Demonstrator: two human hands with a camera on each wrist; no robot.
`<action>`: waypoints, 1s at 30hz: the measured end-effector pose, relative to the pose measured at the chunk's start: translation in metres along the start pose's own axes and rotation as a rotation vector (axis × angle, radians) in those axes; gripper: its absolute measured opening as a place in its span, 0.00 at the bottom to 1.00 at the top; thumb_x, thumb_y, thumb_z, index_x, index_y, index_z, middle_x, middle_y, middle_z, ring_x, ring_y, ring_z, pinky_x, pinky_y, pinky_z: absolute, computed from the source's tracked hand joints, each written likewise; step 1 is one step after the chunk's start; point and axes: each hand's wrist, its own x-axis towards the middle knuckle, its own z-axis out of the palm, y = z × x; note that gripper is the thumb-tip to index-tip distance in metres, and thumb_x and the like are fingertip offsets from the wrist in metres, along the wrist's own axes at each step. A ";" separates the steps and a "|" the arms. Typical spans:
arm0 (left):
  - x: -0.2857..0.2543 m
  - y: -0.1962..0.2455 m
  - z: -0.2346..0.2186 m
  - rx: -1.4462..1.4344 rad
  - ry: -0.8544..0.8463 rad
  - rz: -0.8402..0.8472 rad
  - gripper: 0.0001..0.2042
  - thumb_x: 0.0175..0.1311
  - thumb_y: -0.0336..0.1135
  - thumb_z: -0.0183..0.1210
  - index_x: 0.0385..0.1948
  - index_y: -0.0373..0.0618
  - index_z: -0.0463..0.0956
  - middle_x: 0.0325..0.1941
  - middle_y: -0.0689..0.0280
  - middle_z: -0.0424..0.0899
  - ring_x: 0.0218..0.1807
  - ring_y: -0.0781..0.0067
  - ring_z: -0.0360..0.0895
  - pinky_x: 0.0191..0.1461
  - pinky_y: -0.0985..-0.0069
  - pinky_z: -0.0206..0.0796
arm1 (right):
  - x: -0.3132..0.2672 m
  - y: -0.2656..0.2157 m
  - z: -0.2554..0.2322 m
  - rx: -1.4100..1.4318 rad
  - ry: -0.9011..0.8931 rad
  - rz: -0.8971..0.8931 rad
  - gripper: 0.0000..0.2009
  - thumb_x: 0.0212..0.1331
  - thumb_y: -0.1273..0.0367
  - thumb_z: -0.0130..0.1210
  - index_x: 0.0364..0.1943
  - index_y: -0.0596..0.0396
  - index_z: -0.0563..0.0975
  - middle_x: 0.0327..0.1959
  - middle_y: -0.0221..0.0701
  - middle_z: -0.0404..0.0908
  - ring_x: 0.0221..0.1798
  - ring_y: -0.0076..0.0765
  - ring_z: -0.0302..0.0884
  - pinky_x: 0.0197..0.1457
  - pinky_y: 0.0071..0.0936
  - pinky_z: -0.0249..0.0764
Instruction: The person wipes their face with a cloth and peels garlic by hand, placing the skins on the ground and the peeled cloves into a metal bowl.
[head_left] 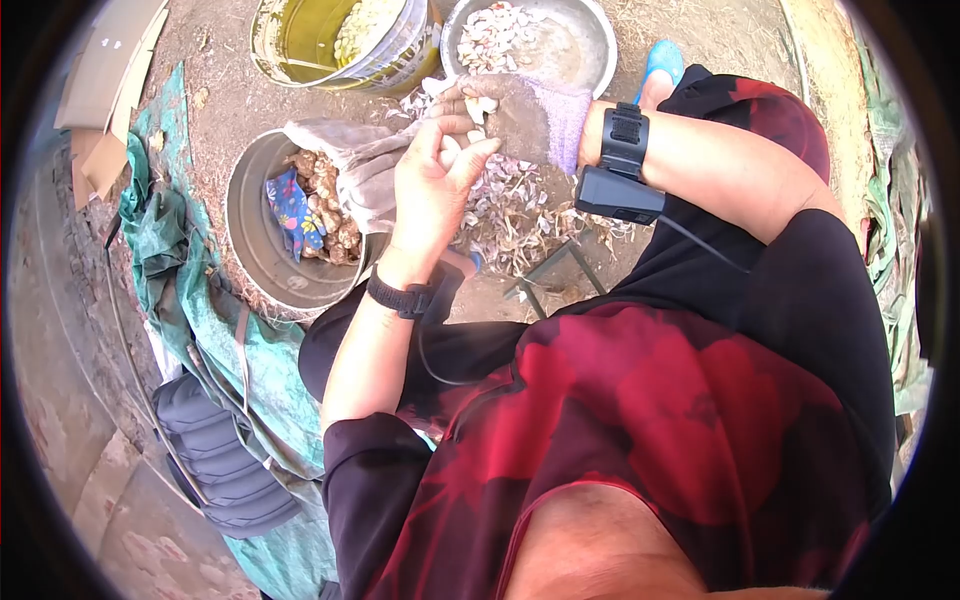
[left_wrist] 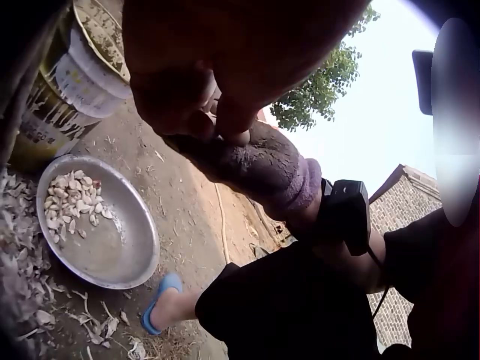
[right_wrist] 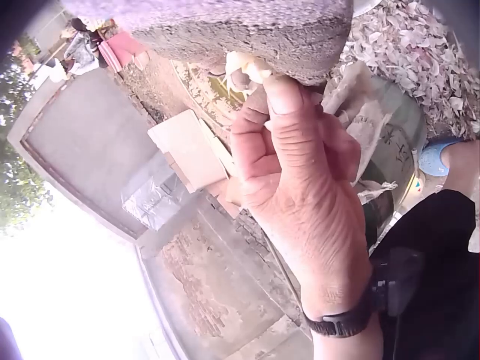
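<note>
My bare left hand (head_left: 432,185) meets my right hand (head_left: 525,118), which wears a soiled grey glove with a purple cuff. Whitish garlic cloves (head_left: 481,107) lie in the gloved fingers, and in the right wrist view a pale garlic clove (right_wrist: 247,69) with loose skin shows by my left thumb. My left thumb and fingers pinch at the garlic against the glove. In the left wrist view both hands are dark and hide most of what they hold. Just beyond them, a metal basin (head_left: 575,60) holds a heap of peeled cloves (left_wrist: 73,201).
A bucket (head_left: 268,40) of yellowish liquid with pale pieces stands beside the basin. At left, another bucket (head_left: 250,235) contains brown lumps (head_left: 322,195), a blue floral cloth (head_left: 290,210) and a draped greyish cloth (head_left: 365,165). Garlic skins (head_left: 515,215) litter the ground below my hands.
</note>
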 end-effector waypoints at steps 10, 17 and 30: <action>0.012 0.009 -0.027 -0.846 -0.060 -0.270 0.11 0.66 0.29 0.54 0.47 0.36 0.72 0.34 0.65 0.78 0.32 0.79 0.73 0.34 0.85 0.64 | 0.002 -0.014 0.007 -0.121 0.125 -0.141 0.15 0.65 0.72 0.49 0.55 0.60 0.71 0.52 0.36 0.76 0.52 0.29 0.75 0.51 0.24 0.75; 0.015 -0.012 -0.040 -1.134 -0.052 -0.343 0.08 0.66 0.29 0.54 0.43 0.35 0.73 0.38 0.61 0.79 0.39 0.71 0.77 0.46 0.76 0.73 | -0.013 -0.024 0.063 -0.519 0.361 0.029 0.11 0.63 0.64 0.55 0.42 0.54 0.80 0.27 0.26 0.79 0.25 0.19 0.75 0.23 0.15 0.69; 0.010 -0.018 -0.028 -1.188 0.026 -0.460 0.10 0.66 0.28 0.54 0.45 0.35 0.72 0.37 0.63 0.79 0.37 0.74 0.76 0.43 0.78 0.73 | -0.005 -0.021 0.058 -1.136 0.332 -0.104 0.11 0.57 0.63 0.56 0.38 0.53 0.81 0.24 0.25 0.79 0.22 0.19 0.72 0.28 0.21 0.71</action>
